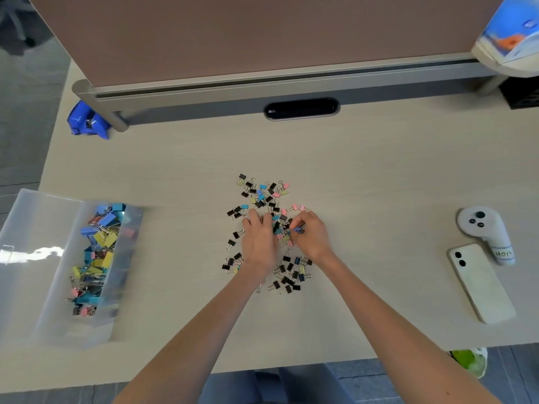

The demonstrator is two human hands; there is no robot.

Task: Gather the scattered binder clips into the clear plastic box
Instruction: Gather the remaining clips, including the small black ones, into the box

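Observation:
A pile of small binder clips [264,193], black, pink, blue and yellow, lies scattered in the middle of the desk. My left hand [259,239] rests palm down on the pile's left part, fingers spread over the clips. My right hand [309,236] sits on the right part and pinches a small blue clip [298,229] between thumb and fingertips. The clear plastic box [122,275] stands at the left of the desk with its lid open to the left. It holds several larger clips in blue, yellow and pink.
A white phone [479,282] lies face down at the right, beside a grey controller [484,228]. A blue tape dispenser [87,121] sits at the back left under a monitor shelf [262,88]. The desk's front edge runs just below my forearms.

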